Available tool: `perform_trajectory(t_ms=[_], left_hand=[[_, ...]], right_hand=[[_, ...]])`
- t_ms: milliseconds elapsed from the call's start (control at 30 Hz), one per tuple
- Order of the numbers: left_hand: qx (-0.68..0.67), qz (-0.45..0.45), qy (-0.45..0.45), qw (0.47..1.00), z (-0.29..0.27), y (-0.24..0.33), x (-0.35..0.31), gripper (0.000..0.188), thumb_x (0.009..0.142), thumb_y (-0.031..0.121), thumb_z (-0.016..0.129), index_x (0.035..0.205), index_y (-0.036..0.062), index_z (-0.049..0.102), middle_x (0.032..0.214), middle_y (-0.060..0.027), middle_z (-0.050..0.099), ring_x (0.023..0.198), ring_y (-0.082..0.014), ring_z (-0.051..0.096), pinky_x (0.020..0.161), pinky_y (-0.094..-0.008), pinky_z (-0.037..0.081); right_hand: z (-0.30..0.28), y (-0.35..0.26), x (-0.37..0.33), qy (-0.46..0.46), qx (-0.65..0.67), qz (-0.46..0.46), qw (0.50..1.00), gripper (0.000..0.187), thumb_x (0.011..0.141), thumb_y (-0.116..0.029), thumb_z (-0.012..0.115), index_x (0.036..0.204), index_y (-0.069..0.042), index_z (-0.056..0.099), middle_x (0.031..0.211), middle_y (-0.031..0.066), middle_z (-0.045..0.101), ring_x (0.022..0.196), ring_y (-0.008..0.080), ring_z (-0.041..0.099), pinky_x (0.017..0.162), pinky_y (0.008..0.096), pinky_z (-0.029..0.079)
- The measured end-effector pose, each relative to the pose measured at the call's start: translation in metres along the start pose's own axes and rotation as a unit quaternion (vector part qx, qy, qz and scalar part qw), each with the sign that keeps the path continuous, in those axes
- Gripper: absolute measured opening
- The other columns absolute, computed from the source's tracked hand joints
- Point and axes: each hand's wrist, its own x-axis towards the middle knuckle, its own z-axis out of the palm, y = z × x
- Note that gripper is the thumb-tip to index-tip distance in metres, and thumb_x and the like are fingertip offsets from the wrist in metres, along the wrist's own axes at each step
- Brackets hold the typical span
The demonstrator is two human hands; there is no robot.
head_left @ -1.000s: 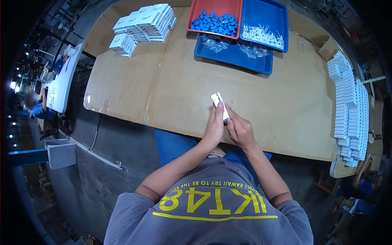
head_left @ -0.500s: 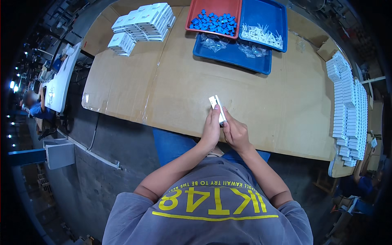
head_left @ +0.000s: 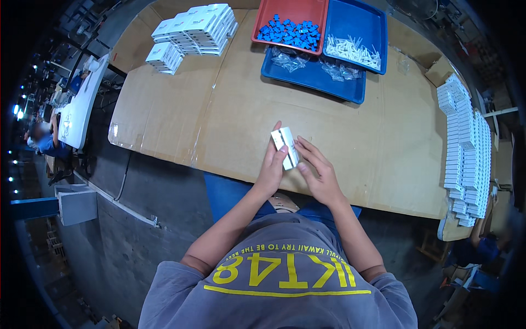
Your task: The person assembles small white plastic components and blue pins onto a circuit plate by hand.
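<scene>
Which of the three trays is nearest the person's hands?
The lower blue tray, with clear plastic in it. The red tray and the blue tray of white sticks both sit farther back.

Bright tabletop, dim floor, fisheye-bent edges

Centre of frame: left hand grips small white box, thumb across its face, box tilted. Right hand, fingers spread, just beside box; contact hard to tell. Top centre: red tray with blue pieces, blue tray with white sticks. Upper left, stacked white boxes! Far right, tall white stacks on cardboard-covered table.
</scene>
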Motion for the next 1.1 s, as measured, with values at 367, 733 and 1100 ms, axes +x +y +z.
perform_trajectory(t_ms=[367,733,1100], left_hand=[[0.155,0.131,-0.14,0.969,-0.004,0.014,-0.001,0.116,0.085,0.03,0.075,0.169,0.0087,0.0,0.163,-0.0226,0.03,0.15,-0.034,0.037,0.127,-0.048,0.025],[-0.05,-0.007,-0.007,0.999,0.015,0.014,-0.009,0.069,0.113,0.055,0.035,0.165,0.0099,0.028,0.147,-0.0138,0.047,0.131,-0.0218,0.048,0.114,-0.036,0.038],[-0.073,0.027,0.026,0.997,0.029,0.019,-0.008,0.073,0.113,0.059,0.03,0.164,0.0066,0.029,0.145,-0.0107,0.051,0.134,-0.0188,0.05,0.116,-0.0332,0.037]], right_hand=[[-0.005,-0.02,0.009,0.004,0.295,0.291,0.91,0.048,0.104,-0.018,0.067,0.146,0.001,0.056,0.139,0.0141,0.063,0.129,0.0195,0.06,0.104,0.0351,0.052],[0.037,-0.026,-0.004,0.119,-0.006,0.083,0.989,0.052,0.092,-0.009,0.076,0.14,0.0,0.061,0.152,0.0233,0.053,0.143,0.0365,0.051,0.119,0.0445,0.041],[0.055,-0.032,-0.006,0.143,0.015,0.034,0.989,0.05,0.103,-0.013,0.064,0.148,0.009,0.053,0.158,0.0294,0.047,0.147,0.0413,0.047,0.118,0.0447,0.042]])
